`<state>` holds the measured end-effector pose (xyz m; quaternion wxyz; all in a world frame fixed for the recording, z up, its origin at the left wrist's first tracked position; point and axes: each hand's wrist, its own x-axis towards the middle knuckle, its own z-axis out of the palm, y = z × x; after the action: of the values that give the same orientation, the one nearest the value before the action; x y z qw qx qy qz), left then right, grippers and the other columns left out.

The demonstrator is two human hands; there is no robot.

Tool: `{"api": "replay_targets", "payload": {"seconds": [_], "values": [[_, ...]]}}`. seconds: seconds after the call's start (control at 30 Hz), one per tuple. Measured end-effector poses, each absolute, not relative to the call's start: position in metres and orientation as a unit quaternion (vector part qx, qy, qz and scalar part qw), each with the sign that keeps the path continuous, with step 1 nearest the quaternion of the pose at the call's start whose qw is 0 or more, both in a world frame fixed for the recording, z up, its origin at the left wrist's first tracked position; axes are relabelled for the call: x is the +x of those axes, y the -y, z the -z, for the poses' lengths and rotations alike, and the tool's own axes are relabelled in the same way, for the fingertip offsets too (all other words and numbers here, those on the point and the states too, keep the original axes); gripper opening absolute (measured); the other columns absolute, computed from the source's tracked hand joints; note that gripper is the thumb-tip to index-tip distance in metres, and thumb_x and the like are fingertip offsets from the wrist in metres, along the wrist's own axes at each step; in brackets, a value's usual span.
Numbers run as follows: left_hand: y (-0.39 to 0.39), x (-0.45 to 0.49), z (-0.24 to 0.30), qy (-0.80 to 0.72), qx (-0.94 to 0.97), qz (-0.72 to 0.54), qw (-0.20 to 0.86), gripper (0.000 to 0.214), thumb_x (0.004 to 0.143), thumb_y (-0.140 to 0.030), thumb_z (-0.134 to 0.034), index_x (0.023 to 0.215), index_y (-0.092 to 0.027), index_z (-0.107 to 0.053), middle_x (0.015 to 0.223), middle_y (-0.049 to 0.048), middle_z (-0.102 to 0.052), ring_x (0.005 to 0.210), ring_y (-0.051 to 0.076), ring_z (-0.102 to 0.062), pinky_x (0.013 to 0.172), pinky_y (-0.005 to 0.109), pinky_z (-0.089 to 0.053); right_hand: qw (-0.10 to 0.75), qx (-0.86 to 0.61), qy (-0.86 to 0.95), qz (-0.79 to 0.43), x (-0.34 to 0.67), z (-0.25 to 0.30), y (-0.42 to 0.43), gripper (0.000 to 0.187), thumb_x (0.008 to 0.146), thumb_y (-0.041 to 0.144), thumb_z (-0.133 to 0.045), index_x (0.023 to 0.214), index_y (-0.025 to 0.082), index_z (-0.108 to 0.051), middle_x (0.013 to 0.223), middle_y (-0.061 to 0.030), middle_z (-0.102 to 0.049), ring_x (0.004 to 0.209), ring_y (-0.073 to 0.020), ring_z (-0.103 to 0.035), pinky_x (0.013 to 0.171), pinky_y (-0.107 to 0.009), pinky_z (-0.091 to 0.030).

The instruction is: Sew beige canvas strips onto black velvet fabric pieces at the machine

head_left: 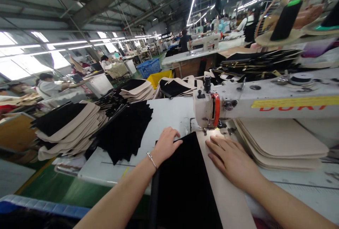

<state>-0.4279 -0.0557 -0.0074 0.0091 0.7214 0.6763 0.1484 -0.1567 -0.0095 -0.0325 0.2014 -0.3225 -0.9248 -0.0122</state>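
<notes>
A black fabric panel (186,186) joined to or lying along a beige panel (222,190) runs from the front edge up to the sewing machine's needle area (205,130). My left hand (167,145), with a bracelet at the wrist, rests on the top left corner of the black panel. Its thumb is apart from the curved fingers. Flat on the beige part, just in front of the presser foot, lies my right hand (233,158), fingers stretched out. The white machine head (206,107) stands above and beyond both hands.
Beige panels (283,140) are stacked under the machine arm. Black pieces (124,130) fan out at left, beside a black-and-beige stack (71,126). Zippered black pieces (249,63) lie behind the machine, and a thread cone (286,20) stands at right. Other people work farther back.
</notes>
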Motion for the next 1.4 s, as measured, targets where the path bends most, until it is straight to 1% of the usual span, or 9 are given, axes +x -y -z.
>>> {"api": "replay_targets", "payload": {"seconds": [0.07, 0.13, 0.23, 0.3, 0.4, 0.53, 0.87, 1.1, 1.4], "values": [[0.056, -0.422, 0.008, -0.662, 0.729, -0.172, 0.025, 0.005, 0.085, -0.018, -0.056, 0.090, -0.018, -0.055, 0.094, 0.0050, -0.054, 0.095, 0.022, -0.051, 0.090, 0.038, -0.044, 0.200, -0.322, 0.925, 0.010, -0.157, 0.033, 0.010, 0.042, 0.095, 0.041, -0.042, 0.132, 0.025, -0.050, 0.135, -0.0064, -0.051, 0.124, -0.0263, -0.044, 0.104, -0.047, -0.035], [0.058, -0.413, 0.005, -0.649, 0.737, -0.188, 0.035, 0.012, 0.084, -0.011, -0.051, 0.094, -0.018, -0.054, 0.094, 0.0048, -0.053, 0.093, 0.021, -0.050, 0.089, 0.037, -0.044, 0.199, -0.323, 0.925, 0.007, -0.157, 0.035, 0.010, 0.041, 0.095, 0.041, -0.042, 0.132, 0.024, -0.051, 0.135, -0.0062, -0.051, 0.124, -0.0258, -0.044, 0.104, -0.046, -0.035], [0.060, -0.400, 0.002, -0.612, 0.766, -0.188, 0.058, 0.021, 0.090, -0.021, -0.051, 0.112, -0.020, -0.055, 0.100, 0.0056, -0.053, 0.096, 0.021, -0.051, 0.090, 0.037, -0.045, 0.198, -0.326, 0.924, 0.004, -0.156, 0.036, 0.010, 0.040, 0.095, 0.038, -0.041, 0.131, 0.022, -0.051, 0.136, -0.0063, -0.050, 0.125, -0.0255, -0.043, 0.105, -0.046, -0.034], [0.057, -0.393, 0.002, -0.587, 0.787, -0.182, 0.060, 0.026, 0.093, -0.027, -0.052, 0.118, -0.023, -0.057, 0.103, 0.0058, -0.054, 0.099, 0.021, -0.051, 0.091, 0.038, -0.046, 0.199, -0.331, 0.922, 0.002, -0.156, 0.035, 0.010, 0.041, 0.096, 0.037, -0.041, 0.132, 0.020, -0.049, 0.136, -0.0075, -0.050, 0.126, -0.0253, -0.042, 0.106, -0.045, -0.034], [0.046, -0.386, 0.005, -0.540, 0.822, -0.175, 0.041, 0.025, 0.094, -0.021, -0.049, 0.115, -0.024, -0.062, 0.107, 0.0058, -0.057, 0.102, 0.020, -0.052, 0.093, 0.037, -0.045, 0.199, -0.331, 0.922, -0.002, -0.157, 0.033, 0.010, 0.044, 0.097, 0.038, -0.039, 0.136, 0.019, -0.046, 0.137, -0.0080, -0.049, 0.126, -0.0243, -0.042, 0.107, -0.044, -0.033], [0.030, -0.379, 0.009, -0.479, 0.863, -0.159, 0.019, 0.026, 0.093, -0.013, -0.048, 0.112, -0.020, -0.064, 0.112, 0.0047, -0.062, 0.103, 0.020, -0.054, 0.096, 0.036, -0.045, 0.197, -0.330, 0.923, -0.003, -0.158, 0.032, 0.010, 0.048, 0.096, 0.045, -0.041, 0.138, 0.022, -0.045, 0.140, -0.0073, -0.047, 0.128, -0.0252, -0.041, 0.107, -0.045, -0.034], [0.011, -0.384, 0.012, -0.461, 0.872, -0.162, 0.005, 0.026, 0.092, -0.012, -0.049, 0.112, -0.019, -0.065, 0.117, 0.0050, -0.064, 0.106, 0.018, -0.058, 0.098, 0.036, -0.046, 0.187, -0.342, 0.921, -0.005, -0.159, 0.031, 0.009, 0.058, 0.094, 0.051, -0.043, 0.143, 0.021, -0.038, 0.138, -0.0085, -0.048, 0.124, -0.0276, -0.043, 0.102, -0.046, -0.036], [0.008, -0.384, 0.012, -0.463, 0.870, -0.170, 0.001, 0.026, 0.092, -0.012, -0.050, 0.111, -0.019, -0.066, 0.114, 0.0045, -0.066, 0.104, 0.018, -0.059, 0.096, 0.034, -0.047, 0.188, -0.338, 0.922, -0.009, -0.158, 0.030, 0.010, 0.051, 0.093, 0.052, -0.044, 0.135, 0.023, -0.047, 0.135, -0.0066, -0.050, 0.122, -0.0256, -0.043, 0.102, -0.044, -0.036], [0.006, -0.384, 0.017, -0.466, 0.863, -0.193, 0.019, 0.025, 0.092, -0.012, -0.050, 0.110, -0.019, -0.067, 0.111, 0.0039, -0.066, 0.104, 0.017, -0.059, 0.096, 0.034, -0.046, 0.180, -0.345, 0.921, -0.009, -0.158, 0.028, 0.010, 0.054, 0.094, 0.051, -0.042, 0.140, 0.023, -0.043, 0.136, -0.0073, -0.049, 0.123, -0.0260, -0.042, 0.103, -0.045, -0.036]]}}
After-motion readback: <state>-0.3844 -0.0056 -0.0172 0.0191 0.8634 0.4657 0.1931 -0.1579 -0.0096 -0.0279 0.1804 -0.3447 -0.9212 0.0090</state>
